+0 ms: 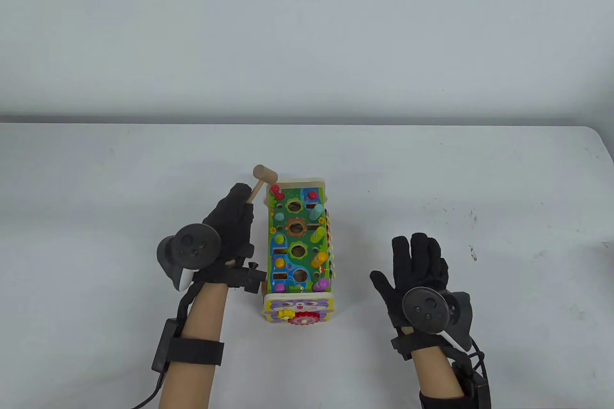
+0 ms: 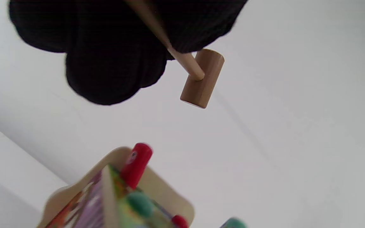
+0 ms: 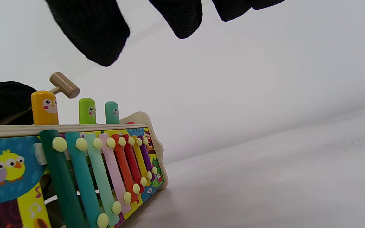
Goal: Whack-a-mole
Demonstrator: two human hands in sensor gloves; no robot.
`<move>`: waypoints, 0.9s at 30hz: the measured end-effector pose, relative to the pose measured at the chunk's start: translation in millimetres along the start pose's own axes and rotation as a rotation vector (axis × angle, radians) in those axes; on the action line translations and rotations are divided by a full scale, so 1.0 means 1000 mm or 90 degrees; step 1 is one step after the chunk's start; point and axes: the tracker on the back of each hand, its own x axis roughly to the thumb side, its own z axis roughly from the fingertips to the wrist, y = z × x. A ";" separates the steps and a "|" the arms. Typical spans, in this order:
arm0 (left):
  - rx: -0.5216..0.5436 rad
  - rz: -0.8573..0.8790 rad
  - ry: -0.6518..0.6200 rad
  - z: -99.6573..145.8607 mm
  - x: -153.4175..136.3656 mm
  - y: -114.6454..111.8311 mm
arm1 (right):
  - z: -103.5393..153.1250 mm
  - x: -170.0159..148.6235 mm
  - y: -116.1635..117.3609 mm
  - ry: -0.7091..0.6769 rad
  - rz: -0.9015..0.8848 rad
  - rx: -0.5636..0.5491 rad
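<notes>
A colourful wooden whack-a-mole toy (image 1: pixel 298 246) stands in the middle of the table, long side running away from me. My left hand (image 1: pixel 233 222) grips the handle of a small wooden hammer (image 1: pixel 265 173), whose head hangs above the toy's far left corner. A raised red peg (image 1: pixel 276 189) stands right below the head; it also shows in the left wrist view (image 2: pixel 136 164), under the hammer (image 2: pixel 202 79). Raised purple, yellow, green and teal pegs line the toy's right side (image 3: pixel 44 107). My right hand (image 1: pixel 416 267) is open, fingers spread, to the right of the toy and apart from it.
A xylophone (image 3: pixel 106 171) with coloured bars is fixed on the toy's right side. Red and yellow gears (image 1: pixel 300 317) sit on its near end. The white table (image 1: pixel 96 188) ends at a white wall at the back.
</notes>
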 end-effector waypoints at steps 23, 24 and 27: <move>0.074 0.106 0.023 0.066 -0.023 0.065 | 0.001 0.004 0.003 -0.001 0.002 0.017; 0.071 0.093 0.025 0.072 -0.026 0.066 | 0.001 0.004 0.003 -0.001 0.002 0.017; 0.051 0.041 0.028 0.086 -0.032 0.065 | 0.002 0.004 0.003 -0.002 0.004 0.018</move>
